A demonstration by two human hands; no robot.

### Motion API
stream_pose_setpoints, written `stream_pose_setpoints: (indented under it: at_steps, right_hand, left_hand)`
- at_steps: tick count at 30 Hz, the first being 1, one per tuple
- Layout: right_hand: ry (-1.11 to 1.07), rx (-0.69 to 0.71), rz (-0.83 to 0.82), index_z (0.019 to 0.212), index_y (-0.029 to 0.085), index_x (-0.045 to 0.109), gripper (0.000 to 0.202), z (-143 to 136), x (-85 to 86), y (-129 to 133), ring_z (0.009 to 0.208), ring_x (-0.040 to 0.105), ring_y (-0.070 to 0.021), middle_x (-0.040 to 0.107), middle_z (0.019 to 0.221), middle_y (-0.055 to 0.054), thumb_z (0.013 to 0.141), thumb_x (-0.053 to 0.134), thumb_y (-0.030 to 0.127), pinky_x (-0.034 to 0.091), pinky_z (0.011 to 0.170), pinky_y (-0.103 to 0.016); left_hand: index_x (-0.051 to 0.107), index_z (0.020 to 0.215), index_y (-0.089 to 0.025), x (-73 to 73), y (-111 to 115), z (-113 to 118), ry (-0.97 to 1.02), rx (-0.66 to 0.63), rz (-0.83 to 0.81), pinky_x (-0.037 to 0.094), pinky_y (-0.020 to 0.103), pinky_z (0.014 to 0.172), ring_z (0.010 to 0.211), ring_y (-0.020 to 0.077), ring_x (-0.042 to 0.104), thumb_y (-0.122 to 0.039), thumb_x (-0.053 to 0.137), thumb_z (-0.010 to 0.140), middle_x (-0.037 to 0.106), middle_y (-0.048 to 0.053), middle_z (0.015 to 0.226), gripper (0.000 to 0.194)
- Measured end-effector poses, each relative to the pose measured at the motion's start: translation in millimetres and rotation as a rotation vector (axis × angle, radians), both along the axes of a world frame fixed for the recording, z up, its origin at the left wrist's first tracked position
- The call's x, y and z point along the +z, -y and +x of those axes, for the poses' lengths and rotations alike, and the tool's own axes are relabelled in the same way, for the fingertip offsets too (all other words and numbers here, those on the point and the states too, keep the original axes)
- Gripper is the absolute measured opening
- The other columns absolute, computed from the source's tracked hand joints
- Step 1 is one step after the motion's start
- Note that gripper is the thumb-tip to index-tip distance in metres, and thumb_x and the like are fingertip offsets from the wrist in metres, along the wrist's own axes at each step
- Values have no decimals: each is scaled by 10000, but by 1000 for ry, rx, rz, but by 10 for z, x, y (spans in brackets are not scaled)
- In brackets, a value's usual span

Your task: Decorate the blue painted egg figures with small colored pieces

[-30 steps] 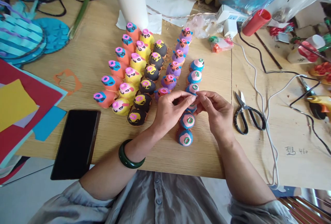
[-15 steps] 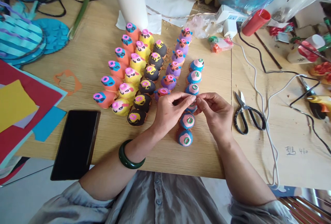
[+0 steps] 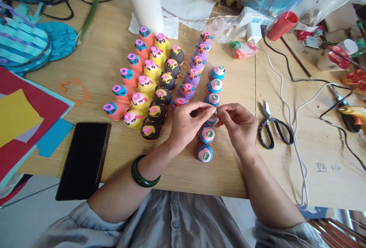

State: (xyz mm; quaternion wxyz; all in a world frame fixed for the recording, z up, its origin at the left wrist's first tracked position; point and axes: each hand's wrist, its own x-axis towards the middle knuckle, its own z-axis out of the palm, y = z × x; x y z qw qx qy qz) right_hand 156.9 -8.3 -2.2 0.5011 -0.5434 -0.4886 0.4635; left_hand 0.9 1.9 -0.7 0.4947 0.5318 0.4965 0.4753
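Note:
My left hand (image 3: 187, 120) and my right hand (image 3: 238, 126) meet fingertip to fingertip above a row of blue domes with pink tops and green rings. Both are closed in a pinch, and whatever lies between the fingertips is too small to make out. Under them, one blue dome (image 3: 212, 117) is partly hidden. Nearer me in the same row sit another blue dome (image 3: 206, 133) and the end one (image 3: 204, 152). To the left stand rows of purple domes (image 3: 186, 91), black domes (image 3: 157, 113), yellow domes (image 3: 140, 100) and orange domes (image 3: 121, 92), each with small coloured pieces on top.
Scissors (image 3: 268, 120) with black handles lie right of my right hand, beside white cables (image 3: 296, 141). A black phone (image 3: 83, 160) rests at the front left, near coloured sheets (image 3: 18, 114). At the back are a white bottle (image 3: 144, 2), a power strip (image 3: 253, 17) and a red tube (image 3: 283, 24).
Almost nothing differs. My two hands stay pinched together over the blue row, with only a very slight shift of the fingers.

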Motion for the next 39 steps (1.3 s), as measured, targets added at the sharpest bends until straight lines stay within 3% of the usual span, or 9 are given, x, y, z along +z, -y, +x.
stream_pose_setpoints:
  at_steps: [7,12,20,26,33,39]
  right_hand:
    - [15,26,0,876,197,718,283,-14,13,9,585,642,-94,736,788,-5,815,828,451,595,564,-249]
    - [-58,14,-21,855,197,714,284,11,-28,-23,551,625,-92,703,734,14,806,833,450,578,513,-240]
    - [-87,-147,-43,792,211,747,209,165,-205,-194,547,560,-74,645,678,33,762,844,394,514,487,-202]
    - [-125,-224,-118,744,203,732,196,187,-108,-315,608,518,-76,606,703,32,685,838,357,517,506,-196]
    - [-27,-256,-37,752,196,727,169,251,-45,-620,637,503,-85,625,738,20,697,798,339,528,520,-212]
    - [16,-305,-19,749,189,722,151,215,-154,-950,601,481,-84,642,723,21,698,780,318,402,467,-210]
  left_hand:
    - [806,809,-191,-45,-1,6,-29,48,37,514,243,646,682,133,654,-298,777,853,792,24,777,120]
    - [814,866,-181,5,5,21,36,41,-24,527,235,684,760,143,703,-321,724,895,799,37,830,169]
    - [825,927,-190,33,15,22,77,70,-64,486,233,629,782,154,704,-336,621,966,738,27,715,254]
    - [830,910,-179,-28,-3,49,67,87,-68,450,227,572,672,135,666,-309,641,946,705,8,631,233]
    - [830,890,-179,-32,-6,52,72,72,-50,503,244,639,699,138,691,-306,641,932,806,42,808,232]
    - [825,851,-196,-91,-9,78,90,64,-63,544,271,728,829,179,730,-366,648,923,826,47,890,255]
